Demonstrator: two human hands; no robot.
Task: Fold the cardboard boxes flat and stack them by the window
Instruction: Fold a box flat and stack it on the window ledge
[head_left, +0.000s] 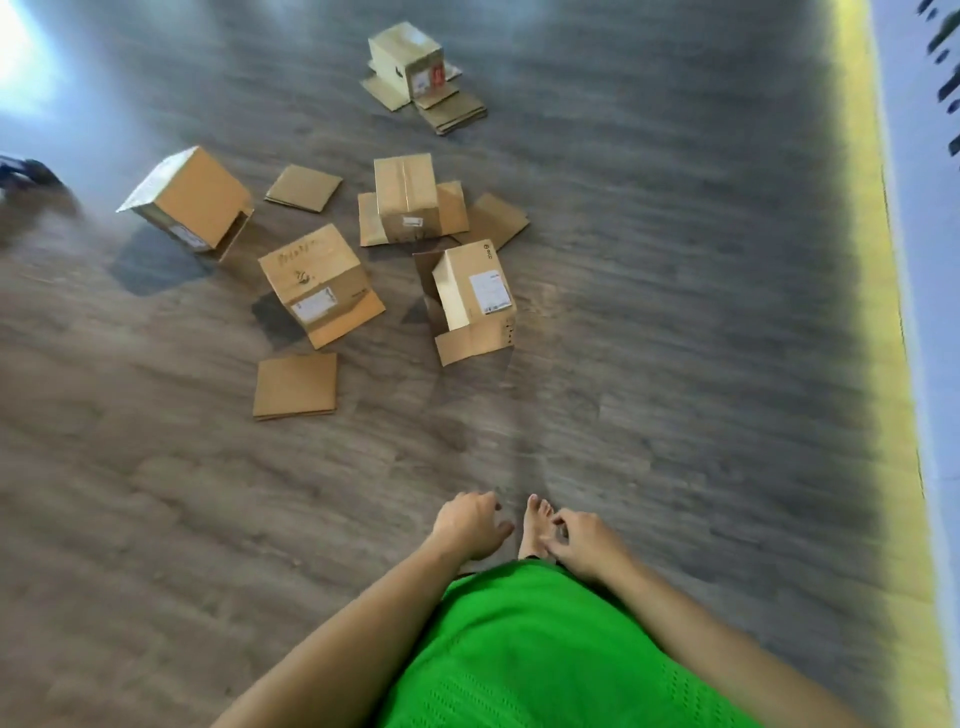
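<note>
My left hand (470, 522) and right hand (584, 538) hang empty above my bare foot (535, 525), each grip loosely curled on nothing. The cardboard boxes (317, 283) stand unfolded on the wood floor (675, 312) ahead (a few flattened pieces (295, 385) lie among them).

Grey wood-grain floor (649, 312), window glare.

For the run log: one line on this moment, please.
left hand: empty | right hand: empty | cardboard boxes: five unfolded on floor | stack: not begun
</note>
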